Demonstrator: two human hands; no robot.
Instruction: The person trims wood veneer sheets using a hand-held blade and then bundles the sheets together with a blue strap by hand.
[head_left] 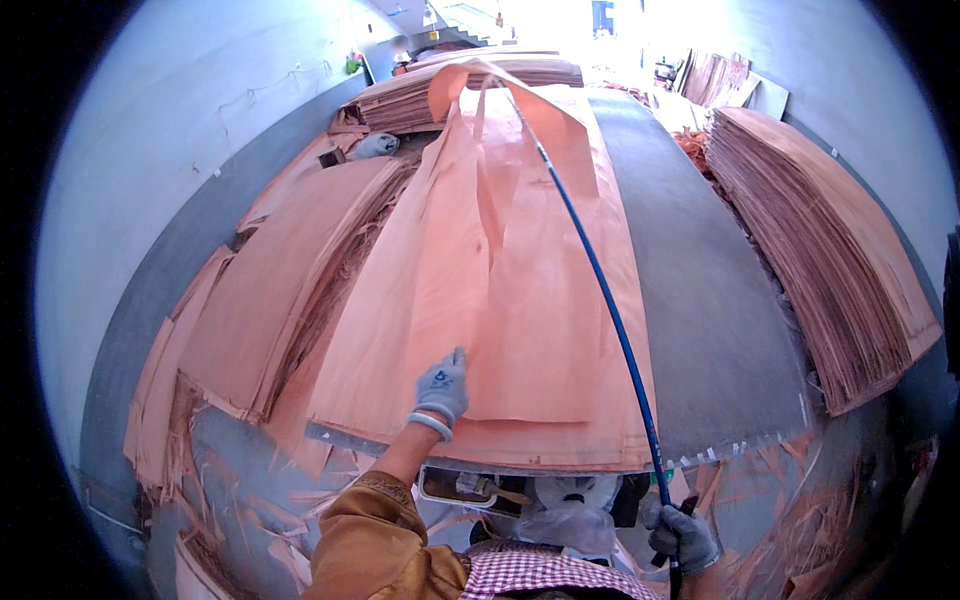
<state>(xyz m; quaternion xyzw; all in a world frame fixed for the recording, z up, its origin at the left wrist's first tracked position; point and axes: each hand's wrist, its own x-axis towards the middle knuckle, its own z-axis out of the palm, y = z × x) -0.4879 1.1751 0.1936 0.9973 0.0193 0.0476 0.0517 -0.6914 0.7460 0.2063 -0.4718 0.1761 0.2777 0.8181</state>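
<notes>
Thin reddish-brown wood veneer sheet (520, 300) lying on the flat grey table (700, 300), far end being lifted by the long blue pole (600, 280).
Sheet looks light, floppy and brittle, likely splitting along the grain; best gripped at the near edge. Gloved left hand (442, 388) is pressing on it, fingers loosely together, holding nothing. Gloved right hand (683, 540) is clamping the pole's lower end. Veneer stacks (830, 240) sitting alongside.

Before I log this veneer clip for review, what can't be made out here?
- Far end of the long blue rod: lost in window glare, head view.
- Right gloved hand: its grip partly cut off by the lower edge.
- Thin orange-brown veneer sheet under the left gloved hand: hides the table.
</notes>
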